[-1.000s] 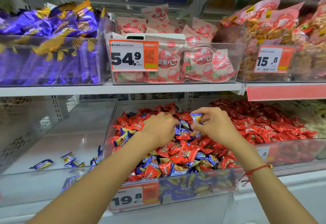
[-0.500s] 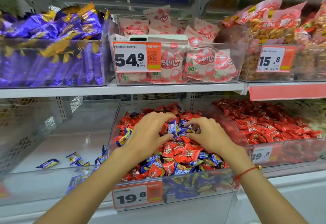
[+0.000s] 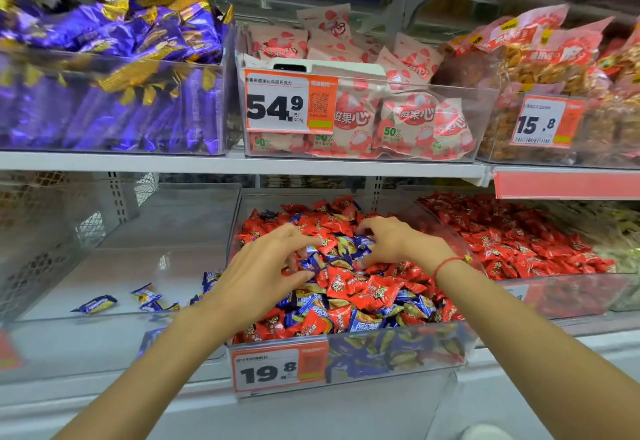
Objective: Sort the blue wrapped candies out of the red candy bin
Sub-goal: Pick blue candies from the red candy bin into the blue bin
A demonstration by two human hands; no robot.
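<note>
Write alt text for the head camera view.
Both hands, left hand and right hand, dig with curled fingers into a clear bin of mixed red and blue candies. A few blue candies lie in the bin on the left.

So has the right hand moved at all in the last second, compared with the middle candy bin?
Yes. The right hand has dropped from a raised pinch above the pile down onto the candies in the middle bin, fingers now curled into them.
</note>
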